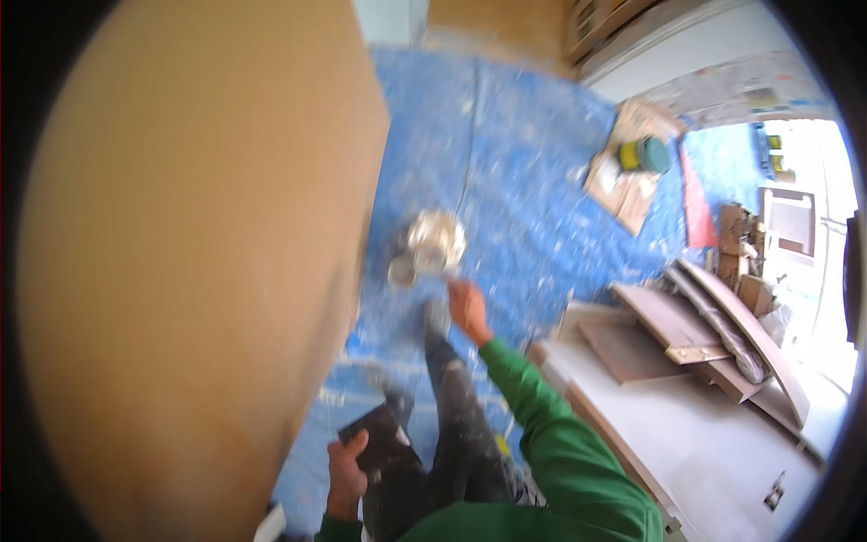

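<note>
My left hand (347, 468) grips a dark, flat rectangular plate (384, 443), with the thumb lying over its edge. A few pale smears show on the plate. My right hand (468, 312) reaches forward with its fingers closed. Whatever may be in them is too blurred to make out. Just beyond that hand, on the blue sheet, sits a pale, cream-smeared bag or tub (437, 237). A small round container or lid (402, 270) lies to its left. My right hand appears apart from both.
A large tan panel or wall (208, 253) rises close on my left. Blue sheeting (533, 172) covers the floor. Stacked boards (668, 330) lie on a white surface (686, 452) to my right. A green-and-yellow bucket (644, 154) stands on cardboard (636, 210) farther off.
</note>
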The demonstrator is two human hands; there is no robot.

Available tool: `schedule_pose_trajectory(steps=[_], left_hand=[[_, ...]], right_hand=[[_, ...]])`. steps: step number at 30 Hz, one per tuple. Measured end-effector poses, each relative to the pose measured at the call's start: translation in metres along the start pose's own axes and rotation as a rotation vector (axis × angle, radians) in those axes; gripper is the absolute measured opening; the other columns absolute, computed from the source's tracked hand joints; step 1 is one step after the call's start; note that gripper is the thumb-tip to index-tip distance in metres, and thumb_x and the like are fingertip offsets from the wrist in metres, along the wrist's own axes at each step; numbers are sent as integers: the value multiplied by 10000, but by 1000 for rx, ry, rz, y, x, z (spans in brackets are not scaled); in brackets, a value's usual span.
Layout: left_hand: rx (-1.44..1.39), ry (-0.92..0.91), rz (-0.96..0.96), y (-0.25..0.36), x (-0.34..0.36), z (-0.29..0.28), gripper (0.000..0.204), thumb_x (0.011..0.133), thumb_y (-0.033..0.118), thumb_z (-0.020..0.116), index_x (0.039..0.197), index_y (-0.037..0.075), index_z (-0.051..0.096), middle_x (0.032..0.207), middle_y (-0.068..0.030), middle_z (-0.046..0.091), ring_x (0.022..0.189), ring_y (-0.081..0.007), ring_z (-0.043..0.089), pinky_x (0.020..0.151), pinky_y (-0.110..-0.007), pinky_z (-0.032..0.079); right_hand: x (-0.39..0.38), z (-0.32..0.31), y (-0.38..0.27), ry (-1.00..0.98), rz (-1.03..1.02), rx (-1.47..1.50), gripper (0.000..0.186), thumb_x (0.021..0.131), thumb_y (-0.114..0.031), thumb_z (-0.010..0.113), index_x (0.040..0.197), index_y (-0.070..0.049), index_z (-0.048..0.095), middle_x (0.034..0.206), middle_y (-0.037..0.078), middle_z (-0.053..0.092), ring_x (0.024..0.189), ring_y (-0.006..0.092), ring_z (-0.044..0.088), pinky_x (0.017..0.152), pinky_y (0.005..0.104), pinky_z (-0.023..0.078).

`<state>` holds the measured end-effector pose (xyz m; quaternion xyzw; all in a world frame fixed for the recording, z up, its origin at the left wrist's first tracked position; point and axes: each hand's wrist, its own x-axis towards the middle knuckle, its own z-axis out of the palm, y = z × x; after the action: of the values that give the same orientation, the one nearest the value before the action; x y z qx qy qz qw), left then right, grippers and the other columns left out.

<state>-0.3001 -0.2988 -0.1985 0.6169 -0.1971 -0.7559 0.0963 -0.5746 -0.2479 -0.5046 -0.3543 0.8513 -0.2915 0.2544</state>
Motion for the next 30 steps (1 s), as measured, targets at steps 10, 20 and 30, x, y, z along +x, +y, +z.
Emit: schedule_pose_trajectory(steps=[10,20,30], left_hand=[[146,-295,216,16,-127,-1,277,803,43,715,1055,-66,682,958,-118,707,814,-213,681,748,-336,552],[273,-579,413,-5,-263,-97,294,844,106,716,1082,-60,669,978,-120,705,827,-188,685,756,-313,564],[44,-740,470,-18,-345,-127,315,960,158,574,1194,-53,583,1121,-109,654,998,-209,638,881,-343,506]], right_hand=[[-69,-195,-177,273,180,757,379,900,-210,613,1196,25,645,916,9,676,846,94,558,772,274,480],[-128,-355,-313,742,-205,814,236,869,-230,627,862,5,655,696,-58,515,633,86,418,546,306,352],[-397,-333,-395,639,-158,1007,262,894,-166,614,1034,41,691,864,-10,639,799,85,538,719,267,435]])
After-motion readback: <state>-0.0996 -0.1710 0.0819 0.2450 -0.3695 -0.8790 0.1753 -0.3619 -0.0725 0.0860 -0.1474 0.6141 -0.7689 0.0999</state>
